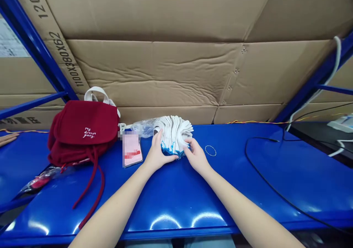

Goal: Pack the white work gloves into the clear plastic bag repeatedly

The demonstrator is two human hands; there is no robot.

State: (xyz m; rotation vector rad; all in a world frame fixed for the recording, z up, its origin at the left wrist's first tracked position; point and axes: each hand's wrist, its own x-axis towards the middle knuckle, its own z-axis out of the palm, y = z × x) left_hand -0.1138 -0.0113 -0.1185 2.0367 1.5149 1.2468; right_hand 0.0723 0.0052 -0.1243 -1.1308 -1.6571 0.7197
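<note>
A bundle of white knit gloves (pixel 173 130) stands packed together on the blue shelf, with loose blue thread along the cuff edges nearest me. My left hand (pixel 157 153) is closed around the bundle's left side, its thumb stretched along the blue-edged front. From the right, my right hand (pixel 197 155) grips the bundle's edge, fingers bent against the gloves. Clear plastic wrap (pixel 145 127) lies just left of the bundle. A thin pale ring-shaped band (pixel 210 150) rests to the right of my right hand.
On the left sits a red backpack (pixel 85 130) with long cords hanging forward. A phone (pixel 132 150) lies between it and my left hand. A black cable (pixel 264 178) curves over the blue shelf (pixel 231 189). Cardboard (pixel 154 71) forms the back. Another person's hand (pixel 8 139) shows at far left.
</note>
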